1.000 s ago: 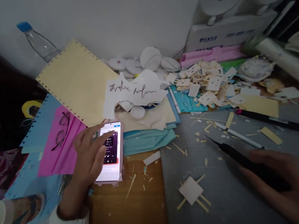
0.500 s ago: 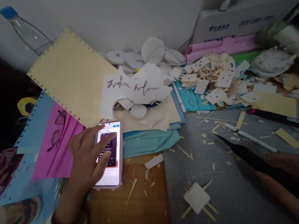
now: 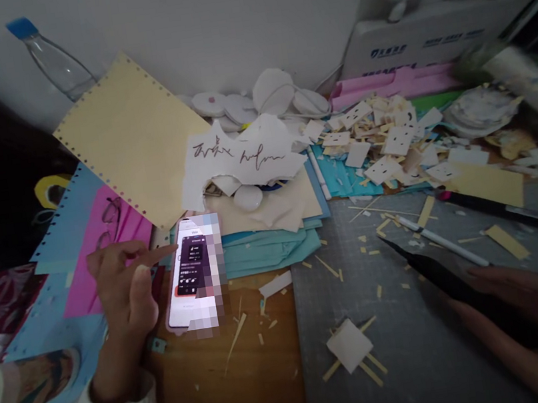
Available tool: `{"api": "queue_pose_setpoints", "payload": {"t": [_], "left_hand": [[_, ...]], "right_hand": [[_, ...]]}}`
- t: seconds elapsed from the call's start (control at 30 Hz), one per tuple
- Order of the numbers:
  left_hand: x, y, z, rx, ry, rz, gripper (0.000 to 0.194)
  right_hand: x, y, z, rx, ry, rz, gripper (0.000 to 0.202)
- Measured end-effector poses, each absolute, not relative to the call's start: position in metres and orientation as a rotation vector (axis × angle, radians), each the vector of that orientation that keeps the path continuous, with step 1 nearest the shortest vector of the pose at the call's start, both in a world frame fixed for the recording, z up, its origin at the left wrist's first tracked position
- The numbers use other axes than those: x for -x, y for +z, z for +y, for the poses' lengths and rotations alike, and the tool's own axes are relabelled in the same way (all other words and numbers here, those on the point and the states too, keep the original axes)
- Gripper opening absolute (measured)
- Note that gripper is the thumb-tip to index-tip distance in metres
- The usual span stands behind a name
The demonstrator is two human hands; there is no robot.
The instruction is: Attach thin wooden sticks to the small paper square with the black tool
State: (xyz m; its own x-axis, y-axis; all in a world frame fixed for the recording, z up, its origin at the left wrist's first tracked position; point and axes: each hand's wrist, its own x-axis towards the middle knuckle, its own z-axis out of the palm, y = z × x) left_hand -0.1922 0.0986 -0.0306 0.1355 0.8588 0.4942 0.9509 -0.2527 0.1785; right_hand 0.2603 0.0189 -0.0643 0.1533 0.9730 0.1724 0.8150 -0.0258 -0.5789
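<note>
We are pointing our left hand [image 3: 123, 287] at the phone [image 3: 193, 272] near the littered tabletop's [image 3: 215, 384] left edge, fingers loose, while our right hand [image 3: 534, 317] is gripping a black knife [image 3: 442, 276].

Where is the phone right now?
The phone lies left of centre on the wooden desk, beside the left hand and just below the stacked teal paper.

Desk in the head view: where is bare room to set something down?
Barest: grey cutting mat between the small white paper square and right hand. Wooden strip below the phone has few scraps. Crowded: paper pile by the wall.
</note>
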Motion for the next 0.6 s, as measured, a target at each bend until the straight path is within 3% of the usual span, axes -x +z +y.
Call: {"api": "queue_pose_setpoints", "payload": {"t": [0.6], "left_hand": [[0.1898, -0.0303, 0.1024, 2.301, -0.748, -1.784, 0.055]], "right_hand": [[-0.2571, -0.0619, 0.0211, 1.847, 0.409, -1.698, 0.032]]}}
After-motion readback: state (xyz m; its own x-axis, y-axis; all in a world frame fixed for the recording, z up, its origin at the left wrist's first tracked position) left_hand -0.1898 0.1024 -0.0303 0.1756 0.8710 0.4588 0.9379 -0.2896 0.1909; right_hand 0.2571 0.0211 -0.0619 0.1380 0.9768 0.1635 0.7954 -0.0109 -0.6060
